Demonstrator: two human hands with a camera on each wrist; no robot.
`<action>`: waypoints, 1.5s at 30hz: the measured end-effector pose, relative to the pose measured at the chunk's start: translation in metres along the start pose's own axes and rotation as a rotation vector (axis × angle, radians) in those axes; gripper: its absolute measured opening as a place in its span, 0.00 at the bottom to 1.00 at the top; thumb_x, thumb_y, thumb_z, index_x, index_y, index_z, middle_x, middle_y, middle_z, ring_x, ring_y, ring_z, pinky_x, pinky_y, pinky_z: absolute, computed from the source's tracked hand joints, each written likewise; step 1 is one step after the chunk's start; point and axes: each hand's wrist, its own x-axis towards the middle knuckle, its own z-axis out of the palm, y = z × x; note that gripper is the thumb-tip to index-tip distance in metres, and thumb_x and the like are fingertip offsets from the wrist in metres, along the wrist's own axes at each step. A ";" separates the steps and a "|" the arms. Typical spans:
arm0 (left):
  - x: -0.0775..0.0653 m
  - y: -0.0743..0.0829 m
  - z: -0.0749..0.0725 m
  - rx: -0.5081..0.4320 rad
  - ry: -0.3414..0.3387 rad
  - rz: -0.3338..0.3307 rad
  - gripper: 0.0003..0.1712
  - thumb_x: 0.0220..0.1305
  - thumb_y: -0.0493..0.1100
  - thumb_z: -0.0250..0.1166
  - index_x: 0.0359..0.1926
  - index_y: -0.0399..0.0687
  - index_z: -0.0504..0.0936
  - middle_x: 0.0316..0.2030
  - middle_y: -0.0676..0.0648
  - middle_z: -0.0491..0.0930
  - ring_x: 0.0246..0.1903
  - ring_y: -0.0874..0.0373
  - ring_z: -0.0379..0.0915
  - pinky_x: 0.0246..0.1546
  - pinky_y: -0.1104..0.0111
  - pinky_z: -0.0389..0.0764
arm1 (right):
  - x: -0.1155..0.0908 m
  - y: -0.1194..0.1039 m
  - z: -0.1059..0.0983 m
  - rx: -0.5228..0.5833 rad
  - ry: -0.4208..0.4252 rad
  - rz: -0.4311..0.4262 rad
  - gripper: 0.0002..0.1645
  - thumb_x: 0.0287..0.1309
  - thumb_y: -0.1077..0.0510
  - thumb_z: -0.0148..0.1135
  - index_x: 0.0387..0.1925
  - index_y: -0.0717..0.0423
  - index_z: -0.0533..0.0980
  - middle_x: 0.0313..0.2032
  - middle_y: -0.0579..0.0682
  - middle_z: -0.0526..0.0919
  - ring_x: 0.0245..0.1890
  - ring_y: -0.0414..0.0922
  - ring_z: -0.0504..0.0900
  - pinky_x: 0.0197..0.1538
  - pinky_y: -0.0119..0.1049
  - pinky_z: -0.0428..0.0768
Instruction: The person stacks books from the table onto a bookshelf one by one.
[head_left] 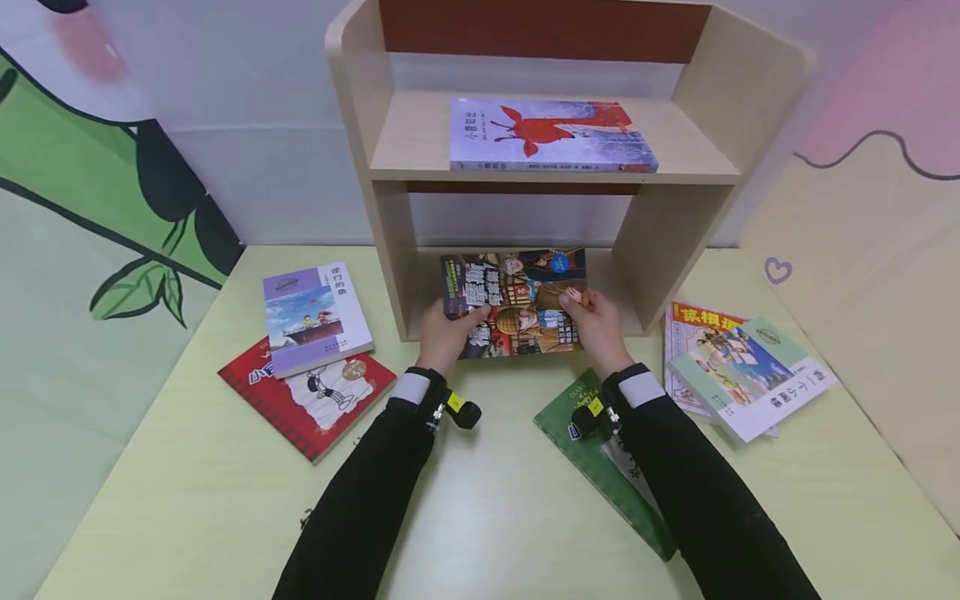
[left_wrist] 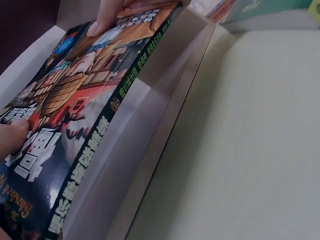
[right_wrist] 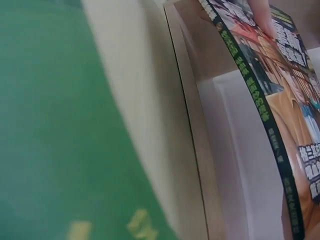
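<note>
Both hands grip a dark, colourful comic-style book [head_left: 517, 287], held cover up at the opening of the lower shelf compartment. The left hand [head_left: 446, 333] holds its left side, thumb lying on the cover. At the opposite side the right hand [head_left: 600, 329] holds the book the same way, thumb on top. In the left wrist view the book's dark spine [left_wrist: 107, 112] with green and white lettering faces the near side, and the shelf floor shows beneath it. Fingers under the book are hidden.
A wooden shelf [head_left: 390, 250] stands at the table's back, a giraffe-cover book [head_left: 555, 137] on its upper board. Left lie a purple-white book [head_left: 315, 317] and a red one [head_left: 300, 417]. A green book [head_left: 592, 467] lies under the right forearm; two overlapping books [head_left: 750, 375] lie right.
</note>
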 end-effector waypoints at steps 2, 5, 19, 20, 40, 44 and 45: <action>0.008 0.004 0.002 0.060 0.024 0.036 0.31 0.47 0.62 0.68 0.44 0.44 0.75 0.38 0.47 0.78 0.38 0.54 0.73 0.37 0.62 0.74 | 0.007 -0.001 0.000 -0.066 0.026 -0.015 0.20 0.60 0.49 0.57 0.22 0.56 0.61 0.23 0.49 0.63 0.25 0.43 0.64 0.28 0.32 0.61; 0.020 0.008 0.004 0.127 0.049 0.075 0.30 0.49 0.62 0.67 0.43 0.43 0.76 0.37 0.46 0.78 0.37 0.54 0.73 0.35 0.62 0.74 | 0.018 -0.001 0.001 -0.126 0.039 -0.018 0.19 0.62 0.48 0.55 0.25 0.56 0.63 0.24 0.49 0.62 0.26 0.45 0.63 0.30 0.34 0.60; 0.049 -0.006 0.021 0.082 0.138 0.074 0.33 0.56 0.51 0.65 0.58 0.39 0.67 0.52 0.41 0.73 0.53 0.49 0.68 0.53 0.60 0.69 | 0.047 0.013 0.014 -0.183 0.103 0.003 0.18 0.62 0.52 0.56 0.26 0.59 0.62 0.23 0.50 0.58 0.25 0.48 0.60 0.29 0.36 0.57; 0.049 -0.008 0.022 0.084 0.139 0.079 0.33 0.57 0.49 0.65 0.59 0.39 0.66 0.54 0.40 0.72 0.54 0.49 0.66 0.55 0.60 0.67 | 0.046 0.015 0.014 -0.194 0.098 0.015 0.18 0.62 0.52 0.56 0.26 0.59 0.62 0.23 0.51 0.58 0.25 0.48 0.61 0.29 0.37 0.57; 0.049 -0.015 0.036 0.296 0.263 0.141 0.25 0.60 0.42 0.62 0.57 0.39 0.69 0.50 0.39 0.76 0.52 0.46 0.70 0.53 0.58 0.69 | 0.054 0.030 0.023 -0.297 0.042 0.122 0.16 0.63 0.53 0.54 0.27 0.60 0.62 0.25 0.50 0.60 0.28 0.48 0.63 0.30 0.36 0.58; 0.049 -0.016 0.039 0.396 0.310 0.182 0.20 0.59 0.41 0.62 0.51 0.37 0.73 0.44 0.39 0.79 0.47 0.44 0.73 0.49 0.57 0.72 | 0.055 0.031 0.027 -0.341 0.096 0.076 0.20 0.60 0.60 0.56 0.18 0.58 0.58 0.19 0.50 0.57 0.24 0.49 0.61 0.29 0.38 0.59; 0.048 -0.015 0.039 0.415 0.320 0.189 0.20 0.59 0.41 0.62 0.50 0.37 0.74 0.43 0.39 0.79 0.46 0.44 0.73 0.48 0.57 0.72 | 0.055 0.031 0.028 -0.354 0.099 0.071 0.19 0.59 0.61 0.56 0.18 0.59 0.59 0.19 0.51 0.58 0.25 0.50 0.62 0.30 0.38 0.60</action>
